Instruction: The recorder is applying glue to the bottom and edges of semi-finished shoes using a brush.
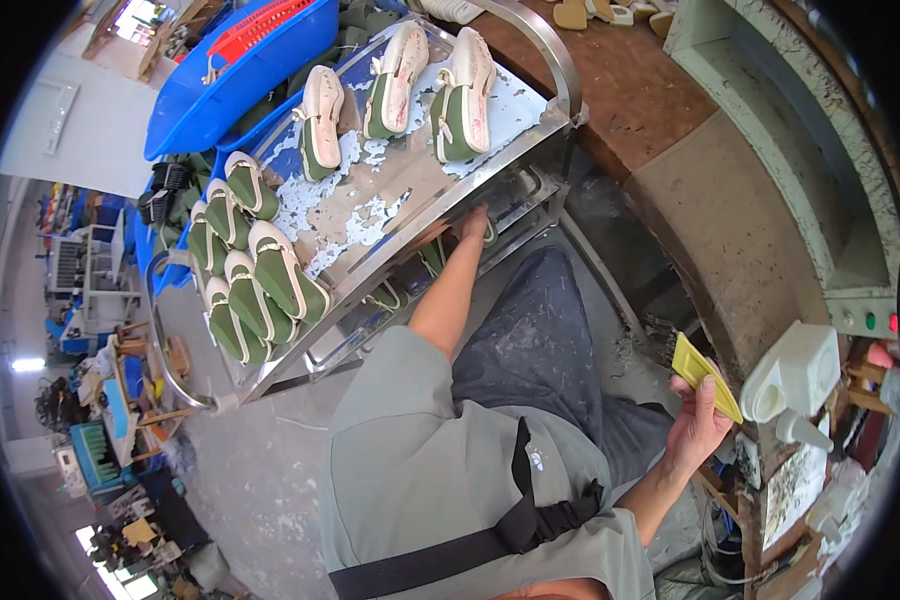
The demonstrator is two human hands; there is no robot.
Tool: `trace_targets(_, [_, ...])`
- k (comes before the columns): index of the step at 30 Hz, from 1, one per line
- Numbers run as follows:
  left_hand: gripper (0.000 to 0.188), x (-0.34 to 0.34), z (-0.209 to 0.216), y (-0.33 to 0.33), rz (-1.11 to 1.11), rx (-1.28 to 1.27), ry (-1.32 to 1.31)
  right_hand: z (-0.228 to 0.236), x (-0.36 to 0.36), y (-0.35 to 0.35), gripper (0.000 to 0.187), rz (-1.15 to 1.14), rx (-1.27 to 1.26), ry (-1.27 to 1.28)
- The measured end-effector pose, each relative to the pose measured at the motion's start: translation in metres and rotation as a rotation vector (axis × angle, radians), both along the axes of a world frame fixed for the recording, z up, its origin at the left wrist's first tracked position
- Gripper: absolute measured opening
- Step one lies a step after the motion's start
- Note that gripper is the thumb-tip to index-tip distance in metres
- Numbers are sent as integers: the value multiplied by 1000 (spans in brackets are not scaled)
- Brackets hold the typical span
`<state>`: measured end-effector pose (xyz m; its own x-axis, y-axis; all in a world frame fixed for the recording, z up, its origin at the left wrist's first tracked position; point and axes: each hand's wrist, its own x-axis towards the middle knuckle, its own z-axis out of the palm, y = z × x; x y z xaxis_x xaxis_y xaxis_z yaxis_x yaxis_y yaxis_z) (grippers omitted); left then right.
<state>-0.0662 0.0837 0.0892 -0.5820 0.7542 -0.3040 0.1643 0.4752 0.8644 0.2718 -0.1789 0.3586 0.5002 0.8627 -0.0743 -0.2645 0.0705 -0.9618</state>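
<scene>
My left hand [474, 222] reaches under the edge of the metal cart's top shelf [365, 215], beside a green and cream shoe [490, 232] on the lower level. Its fingertips are partly hidden, so whether they grip that shoe is unclear. Out to the right, my right hand [698, 428] is closed on a yellow brush [703, 374] with dark bristles. Three shoes [464, 97] lie along the far side of the top shelf, with pale, red-marked soles showing. Several more green and cream shoes [282, 270] are grouped at its left end.
Blue tubs [195, 95], one with a red basket [260, 28], stand beyond the cart at the left. A brown workbench [690, 190] curves along the right, carrying a white plastic container [798, 372]. Machine buttons [870, 321] sit above it. Curved metal rails [535, 40] rise from the cart's ends.
</scene>
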Motion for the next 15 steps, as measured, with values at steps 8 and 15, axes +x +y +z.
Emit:
trace_targets(8, [34, -19, 42, -78, -380, -106, -767, 0, 1, -45, 35, -300, 39, -243])
trace_targets(15, [66, 56, 198, -202, -1110, -113, -1362, -5, -18, 34, 43, -96, 159, -155])
